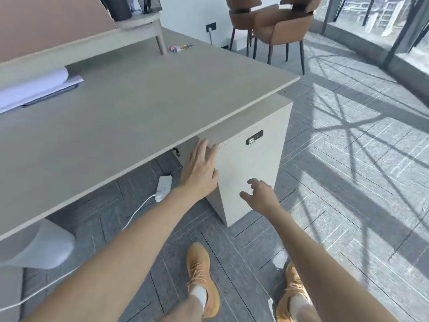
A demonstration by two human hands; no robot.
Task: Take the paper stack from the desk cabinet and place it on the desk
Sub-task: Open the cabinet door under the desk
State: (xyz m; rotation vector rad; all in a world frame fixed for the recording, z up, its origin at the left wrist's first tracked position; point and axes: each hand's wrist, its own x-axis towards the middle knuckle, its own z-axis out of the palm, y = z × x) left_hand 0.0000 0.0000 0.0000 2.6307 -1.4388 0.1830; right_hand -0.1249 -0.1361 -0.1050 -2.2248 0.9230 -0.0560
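A beige desk cabinet [250, 168] stands under the right end of the grey desk [130, 108]; its door is closed and has a small black lock [254, 137] near the top. My left hand [200, 171] lies flat with fingers spread against the door's left edge. My right hand [260, 194] hovers in front of the lower door, fingers apart, holding nothing. White papers [34, 88] lie on a dark pad at the desk's far left. Whatever is inside the cabinet is hidden.
A white power strip [163, 187] with its cable lies on the floor under the desk. Small coloured items [181, 47] sit at the desk's back. Two brown chairs [269, 29] stand behind the desk. Glass walls run along the right. My orange shoes [202, 275] are below.
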